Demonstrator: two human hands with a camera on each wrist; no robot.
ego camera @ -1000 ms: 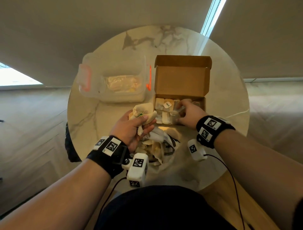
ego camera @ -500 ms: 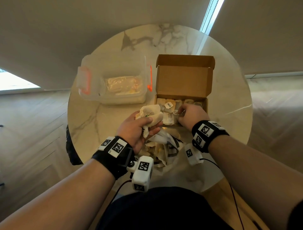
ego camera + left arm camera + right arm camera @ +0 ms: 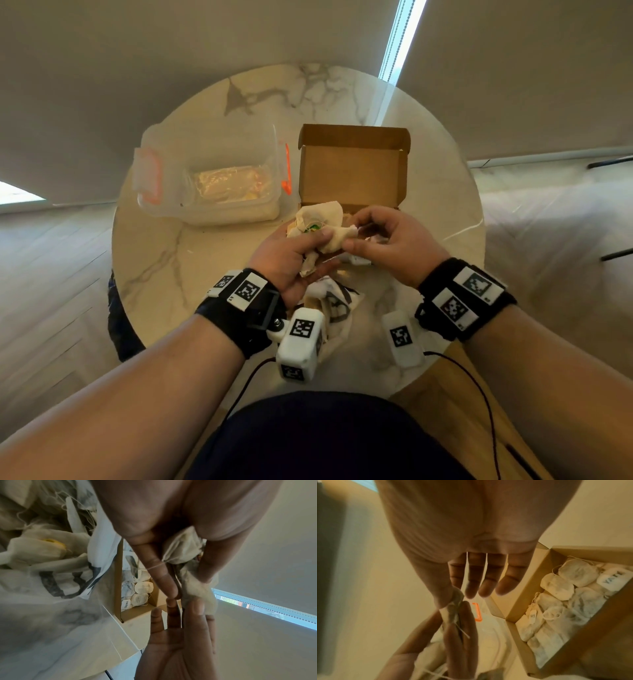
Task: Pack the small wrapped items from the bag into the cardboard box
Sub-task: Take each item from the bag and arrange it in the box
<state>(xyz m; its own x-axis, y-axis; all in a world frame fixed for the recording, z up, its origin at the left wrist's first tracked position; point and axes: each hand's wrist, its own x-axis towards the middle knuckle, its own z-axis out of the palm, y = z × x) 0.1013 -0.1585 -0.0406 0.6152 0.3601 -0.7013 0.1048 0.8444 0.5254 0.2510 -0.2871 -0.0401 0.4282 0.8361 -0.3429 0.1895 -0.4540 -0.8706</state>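
Note:
My left hand (image 3: 308, 246) grips a bunch of small cream tea bags (image 3: 318, 222) in front of the open cardboard box (image 3: 352, 164). My right hand (image 3: 356, 236) meets it from the right. Its thumb and forefinger pinch the end of one tea bag (image 3: 454, 601), while the other fingers stay straight. In the left wrist view the same tea bag (image 3: 197, 592) stretches from my left fingers to the right thumb. Several tea bags (image 3: 570, 588) with tags lie packed in the box (image 3: 527, 577). The white printed bag (image 3: 337, 308) lies crumpled under my hands, with more tea bags (image 3: 42, 550) in it.
A clear plastic container (image 3: 212, 174) with orange clasps stands left of the box on the round marble table (image 3: 164, 260). The box's lid stands upright at the back. The table's near edge lies just behind my wrists.
My right hand has left the box, moved left and taken hold of one tea bag from the bunch. My left hand has lifted the bunch a little toward the box.

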